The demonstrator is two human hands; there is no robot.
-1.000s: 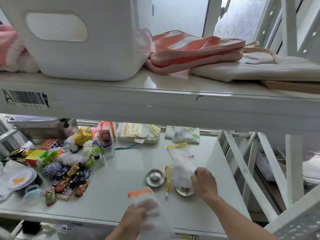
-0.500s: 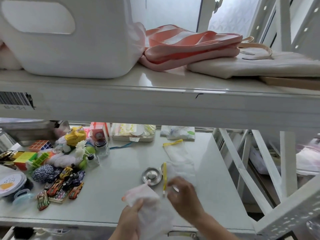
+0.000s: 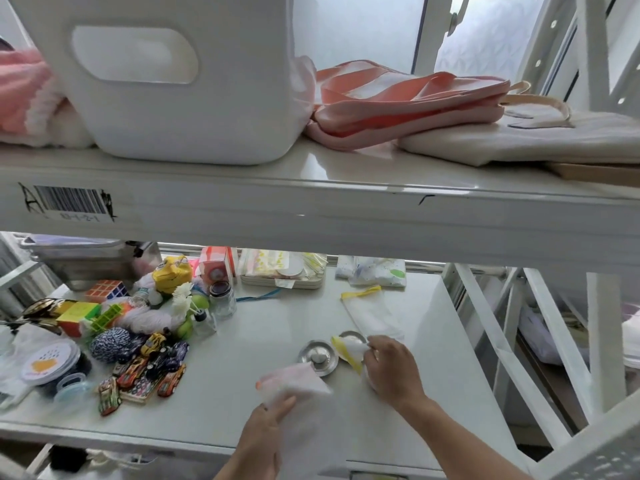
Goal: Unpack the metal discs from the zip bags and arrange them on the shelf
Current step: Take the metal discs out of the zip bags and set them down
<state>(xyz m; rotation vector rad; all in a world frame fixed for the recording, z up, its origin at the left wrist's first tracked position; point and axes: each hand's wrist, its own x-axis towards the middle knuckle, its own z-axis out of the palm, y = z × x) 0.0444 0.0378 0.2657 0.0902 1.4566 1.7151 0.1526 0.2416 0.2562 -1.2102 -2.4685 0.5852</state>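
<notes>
Left hand (image 3: 266,431) grips orange-topped zip bag (image 3: 294,384); right hand (image 3: 391,368) pinches yellow-topped zip bag (image 3: 349,351). Metal disc (image 3: 318,357) between them on shelf (image 3: 242,386); toy cars (image 3: 145,375) left, empty bag (image 3: 372,315) far.

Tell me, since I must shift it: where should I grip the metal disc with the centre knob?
Judging by its pose, pinch the raised knob from straight above: the metal disc lies flat on the shelf, its thin rim low, and the orange-zip bag overlaps its near edge.
</notes>
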